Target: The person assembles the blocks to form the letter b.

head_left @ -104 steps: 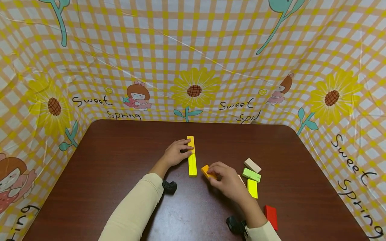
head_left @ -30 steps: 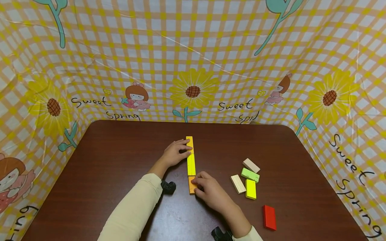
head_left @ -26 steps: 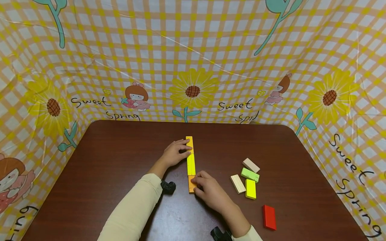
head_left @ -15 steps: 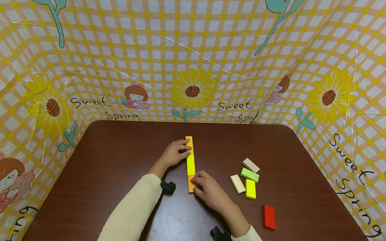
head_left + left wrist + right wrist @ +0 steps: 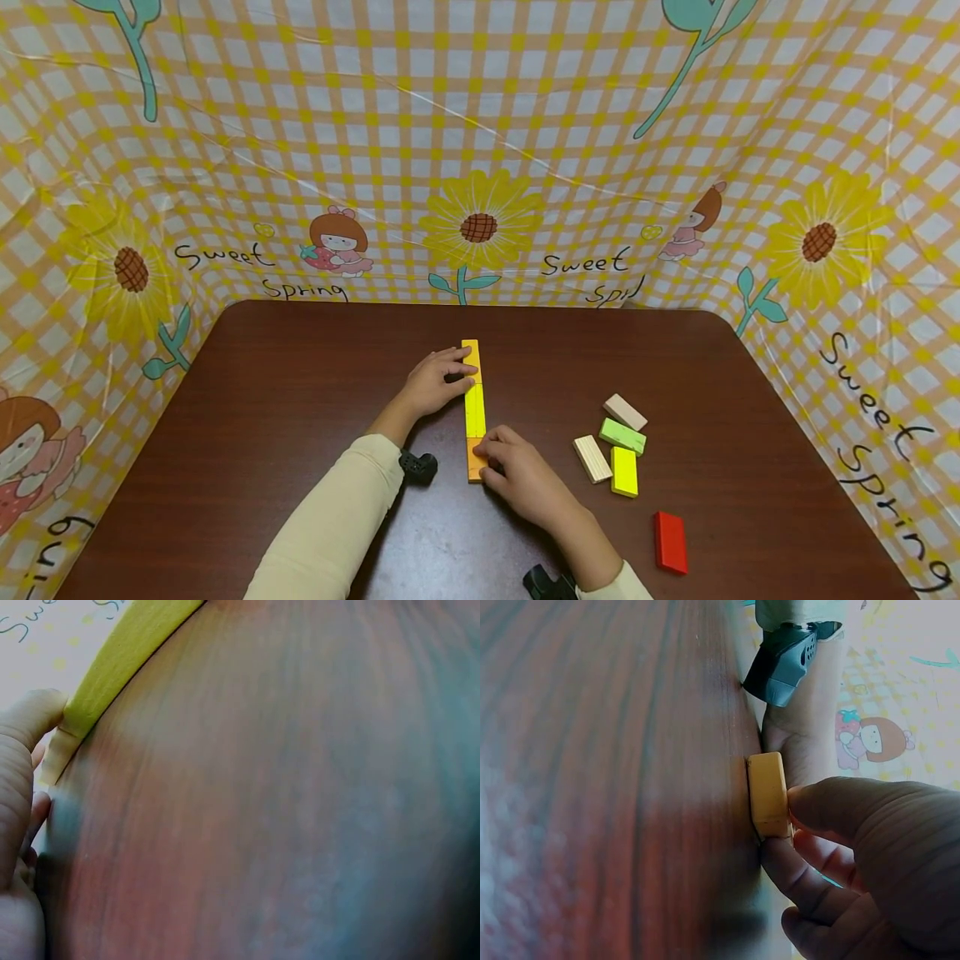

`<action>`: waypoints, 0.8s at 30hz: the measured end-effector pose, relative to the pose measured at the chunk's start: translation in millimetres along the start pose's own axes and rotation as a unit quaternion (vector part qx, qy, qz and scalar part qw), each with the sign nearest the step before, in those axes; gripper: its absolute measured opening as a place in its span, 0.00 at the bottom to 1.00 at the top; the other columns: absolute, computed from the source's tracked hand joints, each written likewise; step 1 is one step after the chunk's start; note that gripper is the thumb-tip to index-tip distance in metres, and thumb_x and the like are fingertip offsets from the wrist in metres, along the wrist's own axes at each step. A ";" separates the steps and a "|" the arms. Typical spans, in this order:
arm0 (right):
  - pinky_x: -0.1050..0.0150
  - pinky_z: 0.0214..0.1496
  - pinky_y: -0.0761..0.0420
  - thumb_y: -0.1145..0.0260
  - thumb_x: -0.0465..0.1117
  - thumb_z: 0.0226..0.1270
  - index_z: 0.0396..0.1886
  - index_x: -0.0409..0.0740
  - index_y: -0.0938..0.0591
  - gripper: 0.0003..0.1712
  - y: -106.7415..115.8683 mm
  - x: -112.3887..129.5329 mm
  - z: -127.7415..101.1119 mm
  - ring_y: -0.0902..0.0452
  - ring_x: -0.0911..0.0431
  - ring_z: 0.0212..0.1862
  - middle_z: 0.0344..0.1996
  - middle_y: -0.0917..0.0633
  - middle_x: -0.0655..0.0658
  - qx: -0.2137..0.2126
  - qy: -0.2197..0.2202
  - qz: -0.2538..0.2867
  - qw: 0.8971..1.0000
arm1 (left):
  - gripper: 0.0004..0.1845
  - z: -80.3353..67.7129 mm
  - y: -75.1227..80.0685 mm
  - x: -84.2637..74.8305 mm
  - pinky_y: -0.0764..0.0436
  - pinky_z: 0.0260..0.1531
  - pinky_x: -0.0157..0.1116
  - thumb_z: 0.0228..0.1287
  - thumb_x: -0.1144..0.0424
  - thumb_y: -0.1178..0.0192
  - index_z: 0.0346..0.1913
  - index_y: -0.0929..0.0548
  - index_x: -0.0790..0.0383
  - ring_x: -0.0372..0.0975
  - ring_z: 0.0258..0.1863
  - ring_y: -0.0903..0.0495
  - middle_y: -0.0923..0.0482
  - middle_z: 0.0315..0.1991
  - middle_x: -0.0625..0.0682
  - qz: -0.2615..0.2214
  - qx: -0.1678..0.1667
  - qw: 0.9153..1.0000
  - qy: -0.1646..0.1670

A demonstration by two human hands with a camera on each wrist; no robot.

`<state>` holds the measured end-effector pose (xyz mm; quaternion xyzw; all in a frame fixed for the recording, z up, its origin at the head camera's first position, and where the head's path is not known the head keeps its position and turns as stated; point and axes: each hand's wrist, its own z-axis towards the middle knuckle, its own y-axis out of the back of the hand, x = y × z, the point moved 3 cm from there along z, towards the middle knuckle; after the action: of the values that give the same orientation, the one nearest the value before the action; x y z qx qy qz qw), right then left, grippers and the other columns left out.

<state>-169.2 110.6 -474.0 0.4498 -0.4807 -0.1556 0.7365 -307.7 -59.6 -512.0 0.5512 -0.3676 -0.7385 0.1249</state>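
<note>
In the head view, a deep-yellow wooden block [image 5: 470, 346], a bright yellow block [image 5: 475, 417] and an orange block [image 5: 475, 473] lie end to end in one straight row on the table. My left hand [image 5: 431, 384] rests at the far part of the row, fingertips over the deep-yellow block and thumb near its seam with the bright yellow one. At the near end, my right hand [image 5: 528, 477] pinches the orange block from the right side. The right wrist view shows its thumb [image 5: 832, 806] against one face of that block and a fingertip at its end.
To the right lie two plain wood blocks, one farther [image 5: 625, 412] and one nearer [image 5: 592, 459], a green block [image 5: 622, 436] and a yellow block [image 5: 624, 472]. A red block [image 5: 671, 542] lies closer. Patterned cloth [image 5: 480, 125] stands around the dark table [image 5: 300, 350].
Since the oldest frame, my right hand has brought the orange block leftward onto the row's near end, against the bright yellow block. Over the last second both hands stay almost still.
</note>
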 end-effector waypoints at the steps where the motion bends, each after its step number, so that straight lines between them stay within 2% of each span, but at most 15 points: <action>1: 0.65 0.39 0.23 0.31 0.33 0.64 0.46 0.39 0.14 0.11 0.1 0.1 -0.2 0.27 0.59 0.37 0.42 0.23 0.51 0.000 0.000 0.001 1.000 | 0.16 -0.4 0.0 -0.2 0.53 0.75 0.46 0.70 0.53 0.38 0.57 0.14 0.51 0.39 0.75 0.44 0.35 0.72 0.42 -0.001 -0.001 1.000 -0.002; 6: 0.65 0.39 0.23 0.31 0.33 0.65 0.47 0.39 0.14 0.11 0.3 1.1 -0.4 0.27 0.59 0.37 0.42 0.23 0.51 0.004 -0.003 0.002 1.000 | 0.16 -0.9 0.7 0.7 0.54 0.75 0.46 0.70 0.53 0.38 0.56 0.13 0.51 0.40 0.75 0.44 0.35 0.72 0.43 -0.001 0.006 1.000 -0.010; 10: 0.64 0.40 0.22 0.31 0.33 0.65 0.47 0.40 0.14 0.11 1.6 1.9 0.0 0.27 0.60 0.37 0.43 0.22 0.51 0.002 -0.002 -0.001 1.000 | 0.16 1.0 3.9 0.2 0.54 0.75 0.46 0.70 0.55 0.37 0.56 0.14 0.54 0.42 0.74 0.42 0.35 0.73 0.45 -0.022 0.017 0.999 -0.022; 14: 0.62 0.43 0.20 0.31 0.33 0.65 0.47 0.40 0.14 0.11 5.3 1.9 -0.3 0.25 0.59 0.39 0.44 0.20 0.50 -0.002 -0.002 -0.003 1.000 | 0.16 -1.0 9.4 -3.6 0.43 0.72 0.48 0.70 0.57 0.37 0.57 0.14 0.57 0.44 0.73 0.39 0.36 0.73 0.47 -0.065 0.026 0.997 -0.022; 18: 0.58 0.46 0.19 0.30 0.33 0.64 0.46 0.42 0.14 0.11 12.5 0.3 -1.2 0.23 0.59 0.42 0.44 0.19 0.51 -0.014 -0.002 -0.003 1.000 | 0.17 -10.7 13.5 -9.7 0.34 0.68 0.47 0.70 0.57 0.37 0.58 0.15 0.57 0.45 0.73 0.39 0.37 0.74 0.47 -0.079 0.038 0.996 -0.007; 24: 0.55 0.47 0.18 0.29 0.32 0.63 0.45 0.42 0.14 0.11 29.2 -9.9 -6.8 0.21 0.57 0.43 0.43 0.18 0.52 -0.041 -0.015 -0.002 0.999 | 0.20 -29.5 12.4 -21.0 0.35 0.68 0.50 0.70 0.55 0.37 0.61 0.17 0.58 0.48 0.74 0.42 0.42 0.76 0.50 -0.077 0.067 0.995 -0.012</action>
<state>-174.2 136.7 -456.8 0.4180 -0.4839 -0.1834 0.7466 -276.2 -67.8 -492.0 0.5763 -0.3742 -0.7261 0.0260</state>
